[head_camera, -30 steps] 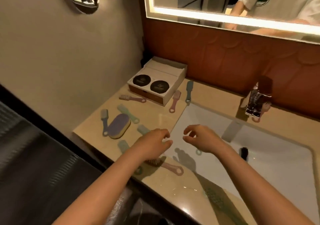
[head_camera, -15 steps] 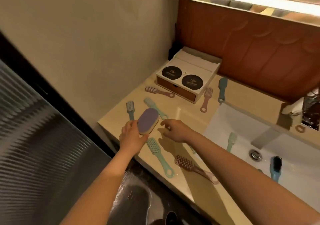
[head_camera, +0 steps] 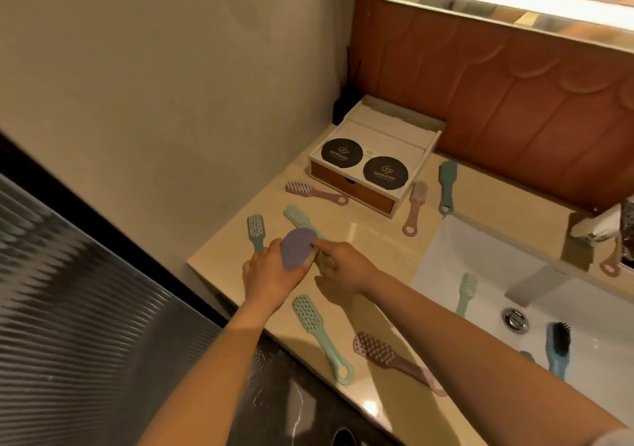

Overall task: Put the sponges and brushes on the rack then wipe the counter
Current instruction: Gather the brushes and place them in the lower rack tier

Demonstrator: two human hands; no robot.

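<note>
A purple oval sponge (head_camera: 296, 248) is tilted up off the beige counter (head_camera: 380, 250), held in my left hand (head_camera: 271, 275), whose fingers curl under it. My right hand (head_camera: 346, 265) touches the sponge's right edge with its fingertips. Several brushes lie around: a green one (head_camera: 320, 334) and a pink one (head_camera: 387, 354) near the front edge, a grey-green one (head_camera: 255, 231) at the left, a mint one (head_camera: 298, 217) partly behind the sponge, two pink ones (head_camera: 314, 193) (head_camera: 413, 207) and a teal one (head_camera: 447, 184) by the box. No rack is in view.
A white box with two black round lids (head_camera: 374, 164) stands in the back corner. The white sink (head_camera: 480, 274) to the right holds a mint brush (head_camera: 466, 293) and a blue black-bristled brush (head_camera: 558, 346). A faucet (head_camera: 597, 227) is at the far right. The wall is on the left.
Both hands moved from over the sink's edge left to the sponge. My left hand took hold of it and lifted its edge; my right hand came onto its right side.
</note>
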